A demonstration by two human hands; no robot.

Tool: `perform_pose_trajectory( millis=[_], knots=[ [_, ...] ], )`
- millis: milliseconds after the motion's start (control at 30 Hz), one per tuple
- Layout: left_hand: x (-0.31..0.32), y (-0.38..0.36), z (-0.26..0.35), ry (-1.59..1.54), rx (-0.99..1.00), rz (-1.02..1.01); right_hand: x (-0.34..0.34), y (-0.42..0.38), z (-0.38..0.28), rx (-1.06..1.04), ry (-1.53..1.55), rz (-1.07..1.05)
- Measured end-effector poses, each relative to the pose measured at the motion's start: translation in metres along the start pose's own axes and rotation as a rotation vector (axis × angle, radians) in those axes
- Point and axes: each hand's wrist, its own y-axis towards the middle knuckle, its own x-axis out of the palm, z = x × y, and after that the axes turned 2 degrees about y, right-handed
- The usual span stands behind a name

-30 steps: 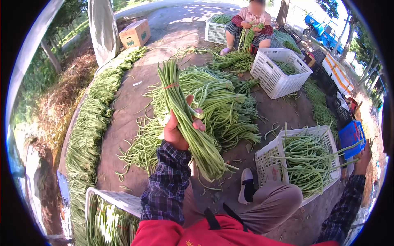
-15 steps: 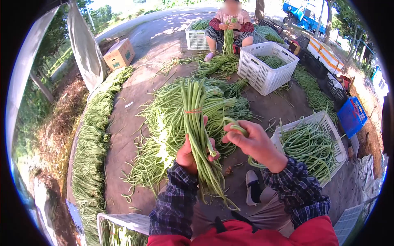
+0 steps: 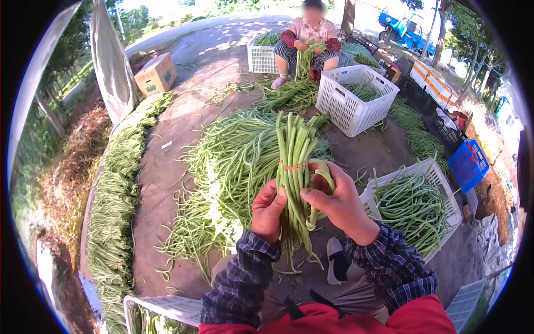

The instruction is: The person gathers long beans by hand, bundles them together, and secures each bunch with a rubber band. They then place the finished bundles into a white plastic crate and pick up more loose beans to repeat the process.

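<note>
A bundle of long green beans (image 3: 295, 146), bound by a reddish band (image 3: 293, 166), stands upright between my two hands. My left hand (image 3: 269, 210) grips its left side below the band, thumb lying across the front. Against its right side, my right hand (image 3: 339, 197) is closed with a bent length of long bean (image 3: 324, 170) looped over the fingers, close to the band. The bundle's lower ends hang down between my wrists. Just behind it spreads a large heap of loose long beans (image 3: 233, 153) on the ground.
At right is a white crate of beans (image 3: 455, 214), with another white crate (image 3: 356, 111) farther back. A person (image 3: 311, 39) sits opposite, holding beans. Long rows of beans (image 3: 114, 222) line the left. A cardboard box (image 3: 157, 75) and a blue crate (image 3: 470, 164) stand at the sides.
The bundle has moved right and turned more upright. My right hand has come in from the right with its bent bean and now meets the bundle. The seated person's hands have lowered.
</note>
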Motion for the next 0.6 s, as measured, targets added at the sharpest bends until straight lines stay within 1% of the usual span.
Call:
perform_pose_trajectory(
  millis=[33,100,133,167,233,267,300,367,400,433,500,533,567,600],
  knots=[
    [0.000,-0.001,0.001,-0.007,0.008,0.001,0.000,-0.001,-0.004,-0.013,-0.055,0.008],
    [0.001,-0.004,0.004,0.111,-0.124,-0.042,0.001,-0.001,-0.009,-0.033,-0.118,0.012],
    [0.007,-0.006,0.003,-0.012,-0.168,0.016,0.001,0.000,-0.009,-0.062,-0.218,0.017],
    [0.010,-0.009,0.002,-0.015,-0.163,0.017,0.002,0.000,-0.010,-0.090,-0.316,0.023],
    [0.013,-0.013,0.002,-0.100,-0.217,-0.094,0.001,0.003,-0.012,-0.102,-0.356,0.023],
    [0.001,-0.011,-0.001,0.064,-0.230,-0.201,0.000,0.006,-0.015,-0.083,-0.398,-0.009],
    [-0.001,-0.013,-0.002,0.064,-0.232,-0.198,0.000,0.007,-0.017,-0.064,-0.439,-0.040],
    [0.006,-0.012,0.007,0.008,-0.067,-0.335,0.001,0.008,-0.017,-0.070,-0.389,-0.055],
    [0.015,-0.014,0.013,-0.124,-0.099,-0.226,0.001,0.008,-0.017,-0.077,-0.343,-0.070],
    [0.014,-0.013,0.012,-0.124,-0.099,-0.226,0.002,0.008,-0.019,-0.077,-0.343,-0.070],
    [0.012,-0.012,0.010,-0.261,-0.223,-0.156,0.004,0.007,-0.023,-0.053,-0.356,-0.116],
    [0.018,-0.012,0.013,-0.275,-0.197,-0.096,0.004,0.007,-0.022,-0.051,-0.355,-0.116],
    [0.019,-0.011,0.010,-0.275,-0.198,-0.097,0.004,0.008,-0.020,-0.181,-0.502,-0.105],
    [0.020,-0.010,0.004,-0.272,-0.178,-0.046,0.004,0.008,-0.018,-0.311,-0.650,-0.094]
  ],
)
